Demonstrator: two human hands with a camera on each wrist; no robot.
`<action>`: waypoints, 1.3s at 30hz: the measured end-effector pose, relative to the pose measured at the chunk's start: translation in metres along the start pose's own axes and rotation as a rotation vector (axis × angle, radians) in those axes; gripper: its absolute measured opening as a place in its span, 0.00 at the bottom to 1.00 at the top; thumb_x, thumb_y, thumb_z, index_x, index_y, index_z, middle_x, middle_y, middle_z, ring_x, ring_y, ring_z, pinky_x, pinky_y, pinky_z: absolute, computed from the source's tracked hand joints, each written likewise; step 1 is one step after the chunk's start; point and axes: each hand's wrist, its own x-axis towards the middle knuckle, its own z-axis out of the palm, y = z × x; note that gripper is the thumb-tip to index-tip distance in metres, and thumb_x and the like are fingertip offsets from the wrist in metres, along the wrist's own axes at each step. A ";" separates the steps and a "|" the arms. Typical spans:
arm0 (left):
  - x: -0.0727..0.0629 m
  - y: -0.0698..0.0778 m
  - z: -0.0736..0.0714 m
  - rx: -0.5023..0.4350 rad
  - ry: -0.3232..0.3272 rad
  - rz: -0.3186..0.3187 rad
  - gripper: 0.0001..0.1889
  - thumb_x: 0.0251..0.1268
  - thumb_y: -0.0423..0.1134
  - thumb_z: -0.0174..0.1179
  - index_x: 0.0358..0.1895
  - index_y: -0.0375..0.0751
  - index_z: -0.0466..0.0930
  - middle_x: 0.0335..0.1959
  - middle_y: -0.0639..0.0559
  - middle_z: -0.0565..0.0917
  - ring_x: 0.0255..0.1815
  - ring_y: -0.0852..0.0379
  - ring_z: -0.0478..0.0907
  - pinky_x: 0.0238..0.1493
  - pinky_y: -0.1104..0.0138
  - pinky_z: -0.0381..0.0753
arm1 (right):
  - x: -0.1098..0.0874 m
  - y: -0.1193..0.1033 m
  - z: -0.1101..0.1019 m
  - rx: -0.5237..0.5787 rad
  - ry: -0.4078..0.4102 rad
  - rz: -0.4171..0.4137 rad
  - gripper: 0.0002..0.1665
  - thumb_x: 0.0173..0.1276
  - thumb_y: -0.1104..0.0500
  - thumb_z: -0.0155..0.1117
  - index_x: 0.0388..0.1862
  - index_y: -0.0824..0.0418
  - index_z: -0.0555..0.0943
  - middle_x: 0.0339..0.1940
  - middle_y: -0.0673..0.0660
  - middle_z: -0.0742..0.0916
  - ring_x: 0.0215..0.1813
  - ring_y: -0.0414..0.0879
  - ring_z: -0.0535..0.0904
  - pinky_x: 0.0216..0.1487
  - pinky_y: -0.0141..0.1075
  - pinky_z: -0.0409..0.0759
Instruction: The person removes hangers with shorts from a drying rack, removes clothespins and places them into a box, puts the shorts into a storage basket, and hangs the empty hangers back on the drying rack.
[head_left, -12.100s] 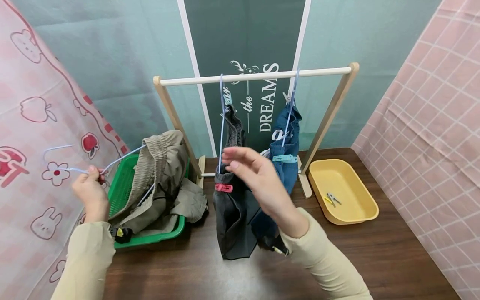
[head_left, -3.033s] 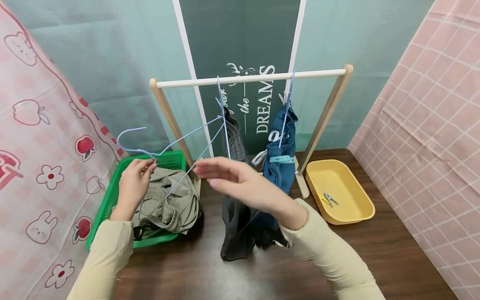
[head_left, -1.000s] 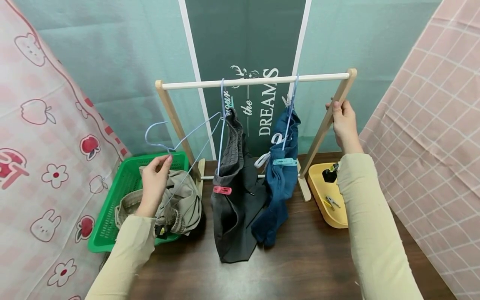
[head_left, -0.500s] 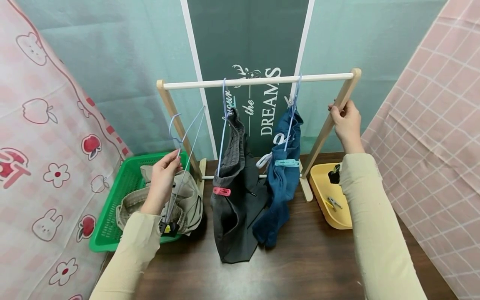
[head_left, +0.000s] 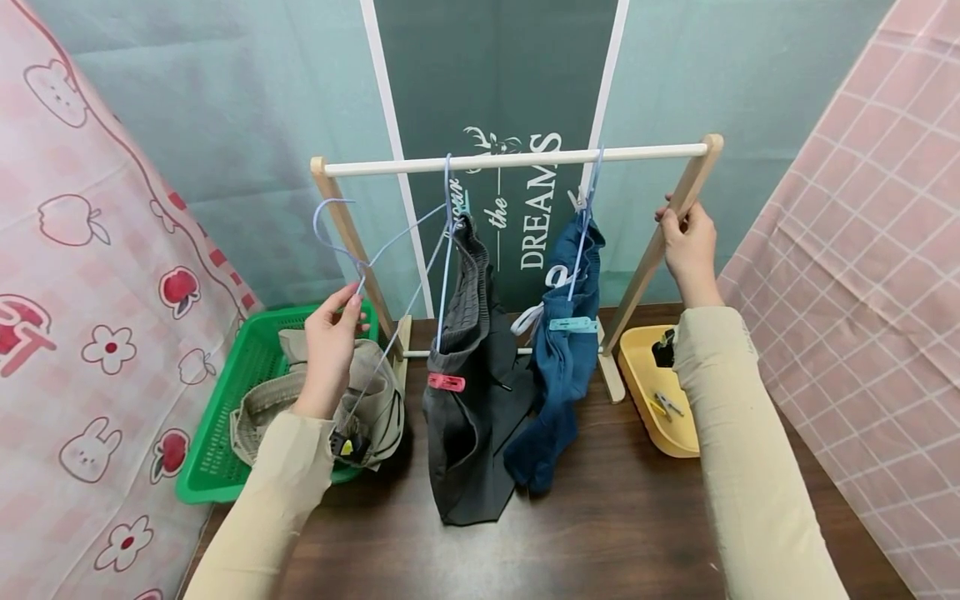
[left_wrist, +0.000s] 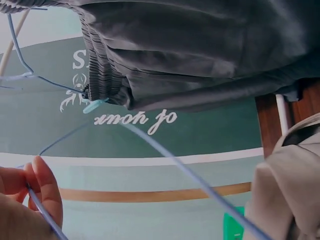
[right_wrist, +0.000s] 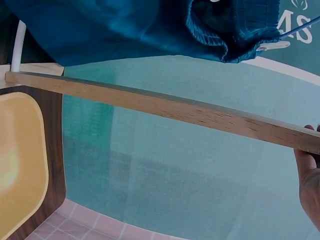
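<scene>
My left hand (head_left: 333,342) pinches a bare light-blue wire hanger (head_left: 363,265) below its hook. The hook stands just in front of the rack's left post, below the rail. One corner of this hanger overlaps the hanger of the dark grey pants (head_left: 472,400); whether they touch I cannot tell. At the right, my right hand (head_left: 690,250) grips the wooden post (right_wrist: 190,111) of the rack. Blue pants (head_left: 558,400) hang on a second hanger near that post. A pink clip (head_left: 446,382) and a light-blue clip (head_left: 573,325) fasten the waistbands.
Crumpled beige pants (head_left: 382,383) lie in a green basket (head_left: 197,475) at the left. To the right stands a yellow tray (head_left: 645,367) with small clips (head_left: 667,406) inside. The white rail (head_left: 517,160) spans the rack's top. Curtains enclose the brown table (head_left: 592,517).
The hanger was inside the beige pants earliest; now it is bare, and the pants lie in the basket. My right hand moved from mid-scene onto the post. Lately the left hand raised and turned the hanger.
</scene>
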 end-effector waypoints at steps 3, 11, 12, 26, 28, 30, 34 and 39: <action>0.001 0.004 0.004 -0.027 0.016 0.025 0.19 0.73 0.38 0.48 0.64 0.39 0.72 0.34 0.62 0.74 0.32 0.67 0.74 0.36 0.78 0.78 | 0.000 0.000 0.001 -0.003 0.009 0.000 0.22 0.76 0.52 0.43 0.63 0.58 0.72 0.38 0.39 0.78 0.55 0.47 0.78 0.62 0.47 0.75; 0.004 0.016 0.010 -0.052 0.016 0.067 0.20 0.73 0.38 0.49 0.65 0.39 0.71 0.37 0.62 0.75 0.36 0.63 0.73 0.37 0.77 0.80 | 0.001 -0.002 -0.001 0.003 0.011 0.043 0.20 0.73 0.52 0.46 0.58 0.58 0.73 0.35 0.36 0.78 0.49 0.36 0.78 0.63 0.44 0.75; 0.004 0.017 0.011 -0.063 0.017 0.072 0.20 0.73 0.38 0.49 0.65 0.39 0.71 0.36 0.61 0.75 0.36 0.63 0.72 0.37 0.77 0.80 | 0.001 -0.001 -0.001 0.001 0.009 0.051 0.19 0.73 0.52 0.46 0.57 0.58 0.74 0.36 0.37 0.78 0.50 0.37 0.78 0.63 0.44 0.75; 0.012 0.027 0.017 -0.208 -0.031 0.093 0.21 0.75 0.32 0.43 0.69 0.36 0.64 0.45 0.60 0.75 0.37 0.69 0.74 0.44 0.79 0.77 | 0.003 -0.002 -0.001 -0.028 0.002 0.069 0.20 0.73 0.50 0.48 0.57 0.58 0.74 0.47 0.50 0.82 0.56 0.45 0.79 0.64 0.45 0.74; 0.013 0.027 0.017 -0.200 -0.027 0.085 0.21 0.75 0.32 0.43 0.69 0.36 0.64 0.45 0.62 0.74 0.37 0.69 0.74 0.45 0.79 0.77 | 0.003 -0.002 -0.001 -0.021 0.002 0.072 0.18 0.73 0.50 0.48 0.55 0.56 0.74 0.46 0.48 0.82 0.56 0.45 0.79 0.64 0.45 0.74; 0.014 0.027 0.017 -0.190 -0.026 0.077 0.21 0.76 0.31 0.42 0.69 0.37 0.64 0.45 0.62 0.74 0.38 0.69 0.74 0.45 0.79 0.76 | 0.003 -0.001 0.000 -0.010 0.002 0.075 0.16 0.73 0.50 0.48 0.54 0.55 0.74 0.44 0.47 0.81 0.55 0.44 0.79 0.64 0.45 0.74; 0.015 0.026 0.017 -0.158 -0.034 0.064 0.22 0.76 0.31 0.40 0.70 0.36 0.63 0.46 0.62 0.73 0.40 0.68 0.73 0.45 0.79 0.76 | 0.003 -0.001 -0.001 0.004 0.006 0.070 0.14 0.73 0.51 0.49 0.52 0.54 0.75 0.40 0.43 0.80 0.52 0.42 0.79 0.63 0.45 0.75; 0.018 0.023 0.018 -0.123 -0.024 0.050 0.22 0.76 0.30 0.40 0.70 0.37 0.63 0.45 0.61 0.73 0.41 0.66 0.73 0.44 0.80 0.76 | 0.002 -0.002 -0.002 0.009 0.006 0.072 0.13 0.73 0.52 0.49 0.50 0.53 0.75 0.39 0.42 0.80 0.53 0.41 0.79 0.64 0.44 0.74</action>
